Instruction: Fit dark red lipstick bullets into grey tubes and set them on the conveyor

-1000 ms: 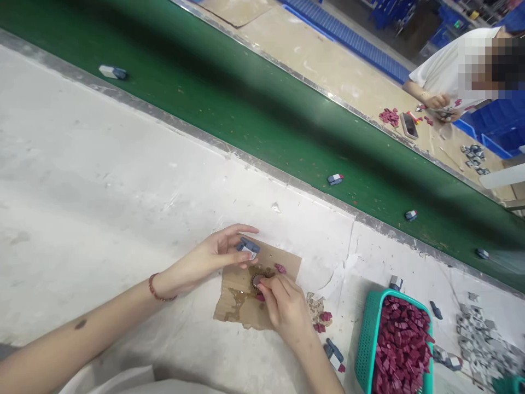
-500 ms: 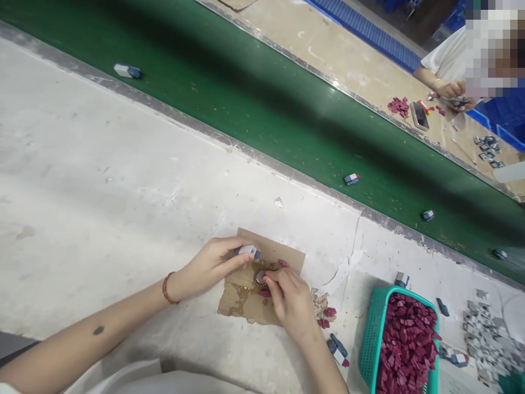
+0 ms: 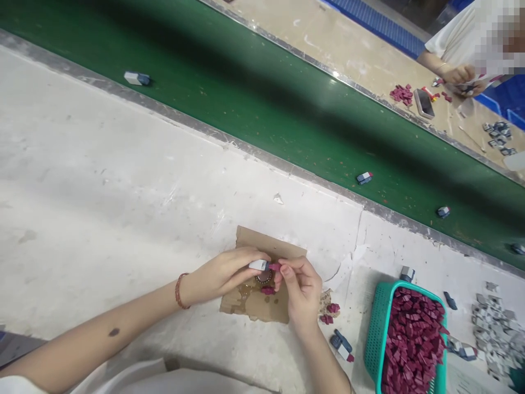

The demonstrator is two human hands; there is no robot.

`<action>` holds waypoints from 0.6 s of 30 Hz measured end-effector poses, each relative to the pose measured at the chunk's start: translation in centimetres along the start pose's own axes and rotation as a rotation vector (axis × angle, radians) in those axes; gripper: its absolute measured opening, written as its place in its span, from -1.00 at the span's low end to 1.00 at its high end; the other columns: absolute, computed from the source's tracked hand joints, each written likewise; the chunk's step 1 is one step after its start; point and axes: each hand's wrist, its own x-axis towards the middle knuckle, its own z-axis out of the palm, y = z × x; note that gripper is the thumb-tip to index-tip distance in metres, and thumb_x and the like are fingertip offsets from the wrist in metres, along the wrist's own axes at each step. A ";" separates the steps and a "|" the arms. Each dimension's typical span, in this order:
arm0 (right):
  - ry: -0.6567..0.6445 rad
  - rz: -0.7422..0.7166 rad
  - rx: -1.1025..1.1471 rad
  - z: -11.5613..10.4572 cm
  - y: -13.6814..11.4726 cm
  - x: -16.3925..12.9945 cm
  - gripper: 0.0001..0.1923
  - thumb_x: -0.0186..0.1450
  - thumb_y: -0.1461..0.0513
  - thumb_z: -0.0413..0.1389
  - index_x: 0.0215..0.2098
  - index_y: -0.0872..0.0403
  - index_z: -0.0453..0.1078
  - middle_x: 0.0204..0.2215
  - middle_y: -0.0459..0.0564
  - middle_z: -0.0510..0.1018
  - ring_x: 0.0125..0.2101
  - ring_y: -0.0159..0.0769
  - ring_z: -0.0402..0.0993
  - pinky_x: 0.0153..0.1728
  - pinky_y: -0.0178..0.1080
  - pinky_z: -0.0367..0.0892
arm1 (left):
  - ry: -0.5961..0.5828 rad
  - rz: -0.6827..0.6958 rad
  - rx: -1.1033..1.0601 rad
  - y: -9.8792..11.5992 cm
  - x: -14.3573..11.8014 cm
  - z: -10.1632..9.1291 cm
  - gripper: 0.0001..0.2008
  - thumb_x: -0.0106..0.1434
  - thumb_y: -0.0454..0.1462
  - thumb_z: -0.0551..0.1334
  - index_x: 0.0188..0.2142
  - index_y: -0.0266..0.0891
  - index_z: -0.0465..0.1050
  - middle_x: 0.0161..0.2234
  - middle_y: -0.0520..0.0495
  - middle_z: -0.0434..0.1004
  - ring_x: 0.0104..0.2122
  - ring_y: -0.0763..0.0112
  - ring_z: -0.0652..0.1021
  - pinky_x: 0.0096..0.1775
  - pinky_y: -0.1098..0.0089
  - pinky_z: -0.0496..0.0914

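My left hand (image 3: 225, 272) pinches a small white and grey-blue plastic part (image 3: 258, 265) above a stained piece of cardboard (image 3: 257, 301). My right hand (image 3: 301, 288) presses a small dark-red piece (image 3: 274, 267) against the end of that part. A small round cap with glue (image 3: 263, 278) sits on the cardboard just beneath, and another red piece (image 3: 268, 290) lies next to it. A teal basket (image 3: 375, 336) full of dark-red pieces stands at my right.
A green conveyor belt (image 3: 262, 109) runs diagonally beyond the white table, carrying several small assembled parts (image 3: 364, 178). A pile of grey parts (image 3: 496, 328) lies at the far right. Another person's hands (image 3: 459, 74) work across the belt, beside a phone (image 3: 424, 103).
My right hand has lifted from the glue cap with a red piece and brought it to the part in my left hand. The view shifted slightly left; parts on the belt moved right.
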 end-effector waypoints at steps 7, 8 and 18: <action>-0.025 0.010 -0.022 0.1 0.4 -0.1 -0.68 0.26 -0.02 0.19 -0.38 0.07 0.46 -0.64 -0.13 0.47 -0.66 -0.42 0.35 -0.62 -0.34 0.34 | -0.020 0.047 0.024 -0.1 0.0 0.0 -0.73 0.42 -0.23 0.01 -0.06 -0.21 0.44 -0.20 -0.16 0.62 -0.24 0.23 0.59 -0.17 0.34 0.46; -0.030 0.014 -0.031 0.2 0.4 -0.1 -0.68 0.26 -0.02 0.19 -0.38 0.07 0.46 -0.64 -0.13 0.48 -0.66 -0.42 0.35 -0.62 -0.34 0.35 | -0.021 0.053 0.021 -0.1 0.0 0.1 -0.74 0.42 -0.23 0.02 -0.06 -0.20 0.45 -0.20 -0.16 0.62 -0.24 0.23 0.59 -0.17 0.34 0.45; -0.060 -0.020 -0.153 0.2 0.8 -0.4 -0.82 0.26 0.12 0.18 -0.41 0.05 0.48 -0.57 -0.09 0.54 -0.58 -0.37 0.43 -0.56 -0.34 0.37 | -0.065 -0.007 0.038 -0.3 -0.2 0.2 -0.73 0.40 -0.18 0.04 -0.12 -0.20 0.47 -0.24 -0.16 0.62 -0.29 0.22 0.58 -0.15 0.30 0.45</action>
